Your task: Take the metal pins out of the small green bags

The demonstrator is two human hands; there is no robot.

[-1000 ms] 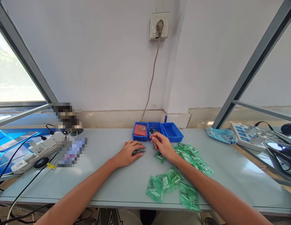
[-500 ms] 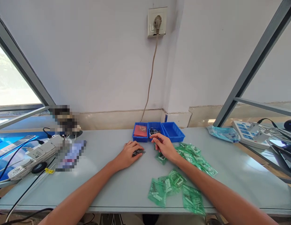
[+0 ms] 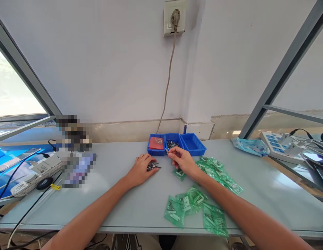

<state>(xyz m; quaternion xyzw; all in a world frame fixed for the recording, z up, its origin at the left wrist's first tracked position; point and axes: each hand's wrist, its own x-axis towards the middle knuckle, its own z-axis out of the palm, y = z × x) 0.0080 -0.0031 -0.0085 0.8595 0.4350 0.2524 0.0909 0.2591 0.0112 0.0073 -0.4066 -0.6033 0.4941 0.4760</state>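
My left hand [image 3: 141, 168] rests on the table with its fingers curled over a small bunch of dark metal pins [image 3: 153, 166]. My right hand [image 3: 182, 160] hovers just in front of the blue trays, thumb and fingers pinched together on something too small to name. The middle blue tray [image 3: 172, 143] holds several more metal pins. A green bag [image 3: 179, 173] lies under my right hand. More green bags lie in a pile to the right [image 3: 218, 172] and in a nearer group [image 3: 192, 208].
The left blue tray [image 3: 156, 144] holds a red pad; the right blue tray [image 3: 193, 143] looks empty. A wall socket [image 3: 174, 19] with a cable hangs above. Power strips and cables [image 3: 33, 172] lie at left, a blue packet [image 3: 248, 146] and another strip [image 3: 277, 147] at right.
My right hand has pulled back slightly from the middle tray and its fingers have closed into a pinch. My left hand stays on the pins. The view has tilted a little.
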